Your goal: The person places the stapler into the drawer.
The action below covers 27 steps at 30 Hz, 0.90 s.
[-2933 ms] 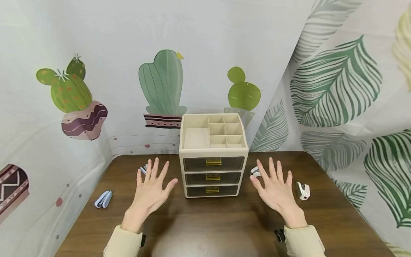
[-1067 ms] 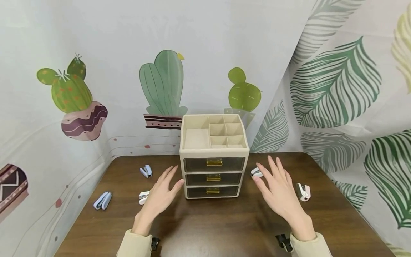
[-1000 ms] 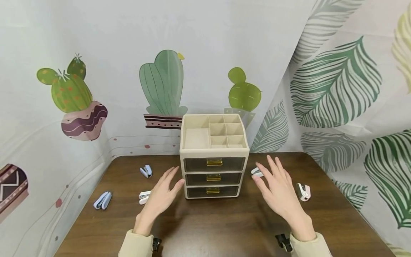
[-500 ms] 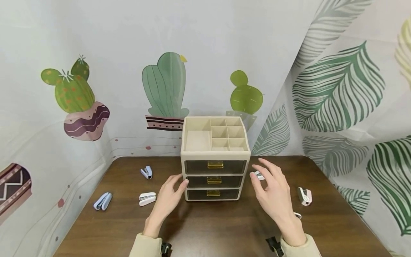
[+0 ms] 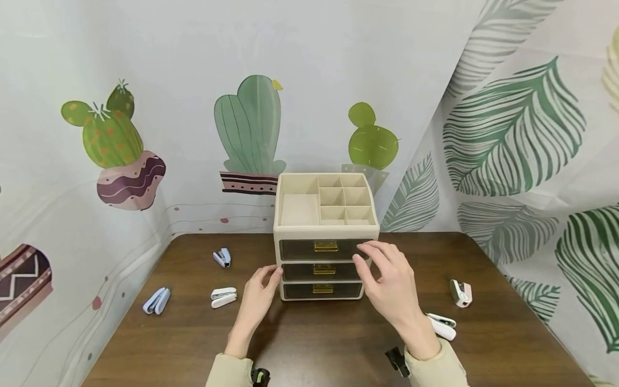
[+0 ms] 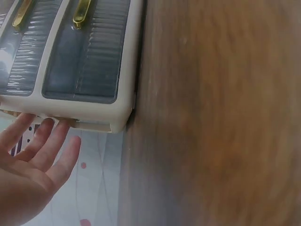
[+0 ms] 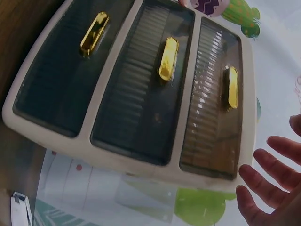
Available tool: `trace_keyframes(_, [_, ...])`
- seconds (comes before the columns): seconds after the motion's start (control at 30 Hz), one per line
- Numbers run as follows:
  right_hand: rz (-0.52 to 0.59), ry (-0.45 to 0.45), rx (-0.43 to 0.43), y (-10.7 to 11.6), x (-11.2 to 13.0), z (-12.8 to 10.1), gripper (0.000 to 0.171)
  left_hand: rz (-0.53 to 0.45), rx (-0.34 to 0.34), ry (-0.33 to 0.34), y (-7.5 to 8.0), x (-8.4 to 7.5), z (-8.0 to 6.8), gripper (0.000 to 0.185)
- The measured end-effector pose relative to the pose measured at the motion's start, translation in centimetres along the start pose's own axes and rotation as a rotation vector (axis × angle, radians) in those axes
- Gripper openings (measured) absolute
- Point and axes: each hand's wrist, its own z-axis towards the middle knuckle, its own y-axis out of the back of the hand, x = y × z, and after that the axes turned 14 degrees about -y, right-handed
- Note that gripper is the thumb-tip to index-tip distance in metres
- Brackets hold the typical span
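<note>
A cream desktop drawer box stands at the back of the table, its three dark see-through drawers closed, each with a gold handle. My left hand is at its left side, thumb by the front edge; in the left wrist view the fingertips meet the side wall, holding nothing. My right hand hovers before the right end of the top drawer, fingers loosely bent and nothing between them. In the right wrist view the fingers spread beside the box's top edge.
On the left lie a small blue stapler, another blue stapler and a white stapler. A white stapler lies beside my right wrist, with a pink-and-white stapler farther right. Patterned curtain hangs behind the table.
Both hands have come inward from their spread pose over the table: the left to the box's left side, the right leftward to before the top drawer. The white stapler by the right wrist came into view.
</note>
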Motion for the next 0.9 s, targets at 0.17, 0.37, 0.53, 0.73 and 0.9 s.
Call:
trace_keyframes(0.17, [-0.015,0.015,0.029,-1.2,0.1,-0.2,0.021,-0.090,0.017,0.069,-0.4,0.2,-0.2,0.035])
trace_keyframes(0.37, [-0.013,0.038,0.068,-2.6,0.4,0.0,0.019,-0.216,0.037,0.100,-0.6,0.7,-0.1,0.038])
trace_keyframes(0.53, [-0.042,0.054,0.087,-3.6,0.6,0.3,0.020,-0.258,0.046,0.123,-0.6,0.8,-0.1,0.042])
trace_keyframes(0.73, [-0.102,0.115,0.070,-4.4,0.4,0.4,0.019,-0.291,0.051,0.154,-0.6,0.7,0.0,0.045])
trace_keyframes(0.9, [-0.133,0.145,0.067,-5.0,0.1,0.6,0.015,-0.288,0.059,0.159,-0.5,1.0,0.0,0.045])
